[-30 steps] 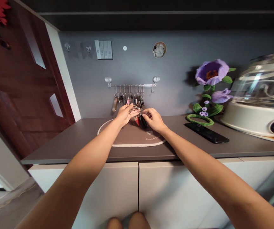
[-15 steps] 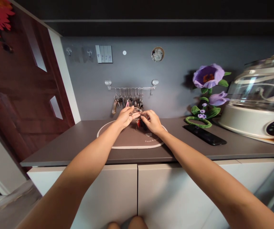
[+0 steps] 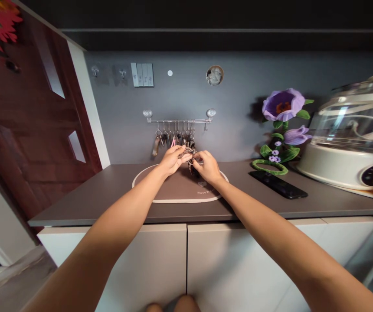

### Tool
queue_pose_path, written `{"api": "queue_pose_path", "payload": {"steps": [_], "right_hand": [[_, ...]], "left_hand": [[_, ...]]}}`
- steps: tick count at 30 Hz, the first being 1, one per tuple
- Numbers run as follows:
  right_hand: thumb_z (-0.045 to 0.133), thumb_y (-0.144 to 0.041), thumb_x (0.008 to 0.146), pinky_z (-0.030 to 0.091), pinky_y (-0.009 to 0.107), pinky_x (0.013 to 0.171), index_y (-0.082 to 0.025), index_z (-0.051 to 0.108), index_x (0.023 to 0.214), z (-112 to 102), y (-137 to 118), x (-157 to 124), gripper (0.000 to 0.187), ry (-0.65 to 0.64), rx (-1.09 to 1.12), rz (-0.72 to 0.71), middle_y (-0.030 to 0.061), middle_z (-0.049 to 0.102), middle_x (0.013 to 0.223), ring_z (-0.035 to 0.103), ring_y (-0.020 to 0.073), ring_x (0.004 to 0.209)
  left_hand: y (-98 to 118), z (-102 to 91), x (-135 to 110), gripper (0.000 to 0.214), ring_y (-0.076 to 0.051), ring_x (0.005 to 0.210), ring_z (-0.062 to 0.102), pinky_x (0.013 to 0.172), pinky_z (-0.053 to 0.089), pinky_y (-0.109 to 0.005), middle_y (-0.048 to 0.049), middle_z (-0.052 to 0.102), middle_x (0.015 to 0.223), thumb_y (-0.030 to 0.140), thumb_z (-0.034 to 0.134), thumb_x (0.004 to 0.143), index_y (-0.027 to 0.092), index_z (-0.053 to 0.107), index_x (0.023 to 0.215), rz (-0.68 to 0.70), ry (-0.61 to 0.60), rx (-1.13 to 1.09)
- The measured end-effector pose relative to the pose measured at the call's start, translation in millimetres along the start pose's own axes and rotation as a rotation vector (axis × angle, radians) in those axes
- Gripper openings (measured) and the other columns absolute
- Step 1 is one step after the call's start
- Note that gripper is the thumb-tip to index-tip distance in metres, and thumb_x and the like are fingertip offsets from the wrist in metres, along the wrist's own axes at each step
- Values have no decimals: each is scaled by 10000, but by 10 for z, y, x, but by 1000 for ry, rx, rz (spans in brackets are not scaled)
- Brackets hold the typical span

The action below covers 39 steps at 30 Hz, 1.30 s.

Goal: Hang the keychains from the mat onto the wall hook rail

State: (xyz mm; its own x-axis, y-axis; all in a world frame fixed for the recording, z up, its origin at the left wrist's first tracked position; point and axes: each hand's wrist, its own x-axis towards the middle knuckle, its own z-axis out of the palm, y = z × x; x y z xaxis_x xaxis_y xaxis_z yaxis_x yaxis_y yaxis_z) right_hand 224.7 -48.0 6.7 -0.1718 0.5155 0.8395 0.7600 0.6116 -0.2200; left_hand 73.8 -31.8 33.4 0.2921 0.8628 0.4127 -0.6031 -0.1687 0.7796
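My left hand (image 3: 172, 160) is closed on a bunch of keys (image 3: 188, 151), thumb on top and fingers beneath. From the other side my right hand (image 3: 207, 166) pinches part of the same bunch, its fingers bent around it. Dark pieces of the bunch dangle between the two hands, over a brown mat (image 3: 170, 186) with a pale rim. Just behind the hands, several sets of keys (image 3: 163, 138) hang from a clear hook rail (image 3: 178, 120) on the grey wall. The exact pieces under my fingertips are too small to make out.
On the counter (image 3: 85, 190) to the right lie a black phone (image 3: 278, 184) and purple knitted-looking flowers (image 3: 284, 106). A white appliance with a clear cover (image 3: 345, 147) stands beyond them. A dark shelf (image 3: 186, 39) overhangs the counter; a red-brown door (image 3: 27, 108) is at left.
The red piece that hung below my hands is no longer visible, and the dangling keys have shifted. Both hands stay in nearly the same place.
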Motion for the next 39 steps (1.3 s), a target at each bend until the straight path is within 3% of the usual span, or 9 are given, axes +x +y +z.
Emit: {"api": "queue_pose_path", "payload": {"steps": [11,20,31,35,39], "right_hand": [[502,-266,783,407,322,763,-233,629,840,-29,21,20,143,24,0,-72,49,576,848,527,187,822],[538,-306,771,423,318,774,-215,665,770,-86,0,85,156,54,244,-8,47,573,840,543,168,820],[470,-368,800,408,307,796,-182,590,779,-98,45,124,222,67,389,103,49,563,880,518,152,852],[425,-425,804,430,297,723,-179,561,800,-70,112,123,281,85,438,210,39,574,814,525,153,784],[411,-464,791,434,285,659,-185,533,790,-62,132,123,304,100,484,269,16,567,710,519,148,701]], "left_hand": [[18,-52,44,92,-138,802,623,904,434,-434,-28,616,702,151,561,776,104,501,723,37,41,-10],[52,-141,74,122,-149,765,637,875,457,-438,-50,628,698,186,576,771,102,494,737,25,137,53],[41,-156,60,119,-206,664,656,760,509,-392,-100,646,643,226,570,767,120,516,767,-234,224,183],[0,-149,26,212,-181,575,631,704,510,-372,-84,625,588,310,566,765,115,535,689,-369,162,361],[-88,-141,-8,312,-136,519,579,617,488,-300,-72,610,563,406,581,731,118,543,619,-346,50,592]]}}
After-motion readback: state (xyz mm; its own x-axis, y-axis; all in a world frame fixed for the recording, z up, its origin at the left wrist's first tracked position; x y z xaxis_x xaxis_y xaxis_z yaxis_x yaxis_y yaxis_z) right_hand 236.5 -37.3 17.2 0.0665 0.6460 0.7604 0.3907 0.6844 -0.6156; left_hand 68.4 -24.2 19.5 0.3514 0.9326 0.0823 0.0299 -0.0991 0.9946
